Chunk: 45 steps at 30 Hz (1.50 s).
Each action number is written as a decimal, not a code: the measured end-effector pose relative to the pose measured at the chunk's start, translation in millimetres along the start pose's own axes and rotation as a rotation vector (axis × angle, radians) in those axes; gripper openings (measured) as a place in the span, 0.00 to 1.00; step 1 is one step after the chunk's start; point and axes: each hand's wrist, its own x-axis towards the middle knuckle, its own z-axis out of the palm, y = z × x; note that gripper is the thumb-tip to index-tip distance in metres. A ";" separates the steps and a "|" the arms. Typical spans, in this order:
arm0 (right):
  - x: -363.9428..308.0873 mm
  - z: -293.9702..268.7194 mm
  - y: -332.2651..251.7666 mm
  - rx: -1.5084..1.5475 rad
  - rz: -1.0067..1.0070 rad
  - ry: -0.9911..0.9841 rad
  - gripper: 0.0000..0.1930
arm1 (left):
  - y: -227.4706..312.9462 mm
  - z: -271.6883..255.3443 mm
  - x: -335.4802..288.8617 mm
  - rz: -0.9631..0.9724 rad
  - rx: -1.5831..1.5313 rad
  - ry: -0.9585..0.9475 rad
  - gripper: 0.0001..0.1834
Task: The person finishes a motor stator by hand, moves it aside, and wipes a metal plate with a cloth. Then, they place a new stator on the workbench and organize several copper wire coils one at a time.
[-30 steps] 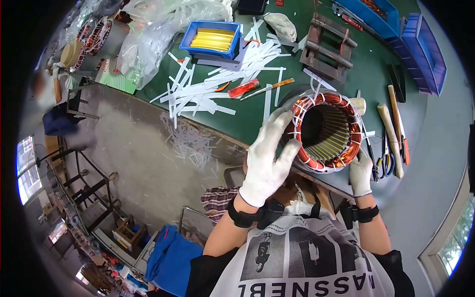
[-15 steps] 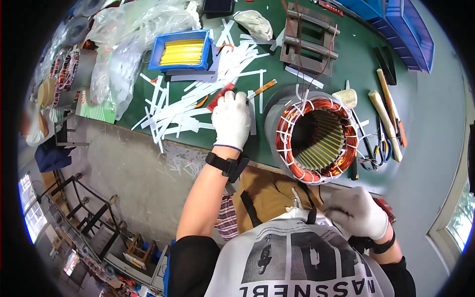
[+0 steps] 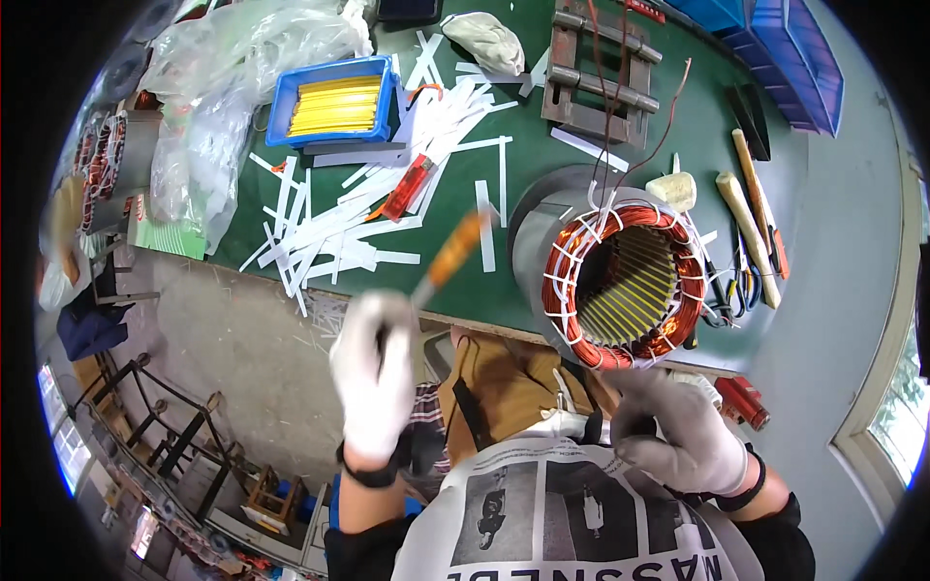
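Observation:
My left hand (image 3: 373,363), in a white glove, is lifted off the table's front edge. It is closed on the grey end of a slim orange-handled tool (image 3: 455,254); motion blur hides its exact kind. My right hand (image 3: 683,436), also gloved, is just below the near rim of a motor stator (image 3: 625,281); its fingers are bent and apart, and I see nothing between them. Red-orange copper windings (image 3: 690,290) laced with white ties ring the stator's opening, and yellow strips line its bore. Red wire leads rise from its far side.
White paper strips (image 3: 334,218) are strewn over the green table, with a red tool (image 3: 409,186) on them. Behind stand a blue bin (image 3: 281,108) of yellow strips and a steel fixture (image 3: 596,92). Mallets (image 3: 746,232), pliers and a white-headed hammer (image 3: 675,189) lie right.
My left hand has come back toward me from the red tool, carrying the orange-handled tool off the table. The right hand has shifted slightly left and its fingers have spread.

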 end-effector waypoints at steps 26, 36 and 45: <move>70.8 -59.3 -22.7 -0.493 -0.125 0.186 0.10 | 47.4 66.1 18.8 0.736 0.360 -0.381 0.19; 34.1 -37.0 -32.8 -0.674 -0.388 0.217 0.05 | 50.0 73.3 20.8 0.736 0.404 -0.312 0.11; -16.1 -11.9 -11.9 -0.634 -0.260 0.396 0.09 | 49.3 70.1 15.6 0.716 0.408 -0.396 0.10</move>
